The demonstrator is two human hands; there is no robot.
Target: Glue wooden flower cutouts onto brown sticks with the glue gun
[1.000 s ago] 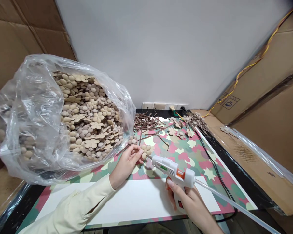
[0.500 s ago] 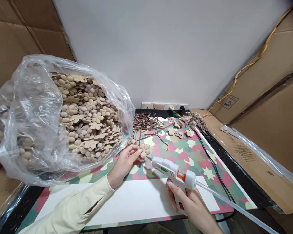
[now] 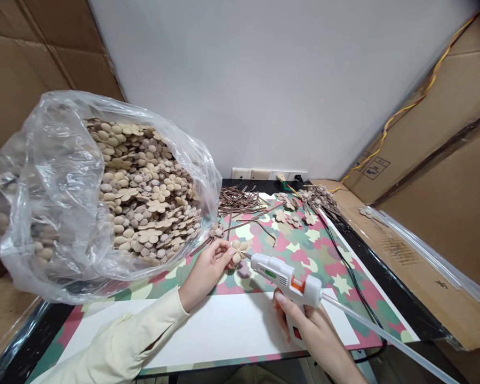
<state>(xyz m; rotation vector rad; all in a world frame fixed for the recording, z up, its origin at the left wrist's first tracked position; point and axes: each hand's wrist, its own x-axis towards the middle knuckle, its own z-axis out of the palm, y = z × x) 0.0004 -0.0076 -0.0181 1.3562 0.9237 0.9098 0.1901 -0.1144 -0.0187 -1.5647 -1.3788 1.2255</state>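
Note:
Between thumb and fingers, my left hand (image 3: pixel 208 269) pinches a beige flower-shaped piece (image 3: pixel 239 252) over the camouflage-patterned mat (image 3: pixel 296 272). My right hand (image 3: pixel 310 325) is wrapped round the handle of a white glue gun (image 3: pixel 286 277), a long clear glue stick (image 3: pixel 388 336) trailing from its rear. The gun's nozzle tip points left at the flower piece; whether it touches cannot be told. Just beyond my left fingers sits another small flower piece (image 3: pixel 216 230), partly beside thin brown strips. A mauve-grey piece (image 3: pixel 244 268) lies under the nozzle.
A clear plastic bag (image 3: pixel 60 160) full of flower pieces fills the left. Brown strips (image 3: pixel 242 201) lie at the back, with finished-looking flower clusters (image 3: pixel 316 197) to their right. Black cables (image 3: pixel 342 256) run down the right side. Cardboard (image 3: pixel 436 213) stands on both sides, with power sockets (image 3: pixel 260 174) behind.
The flower piece in my left hand has turned slightly and shifted a little to the right. The glue gun has moved slightly right with it, its nozzle still at the piece.

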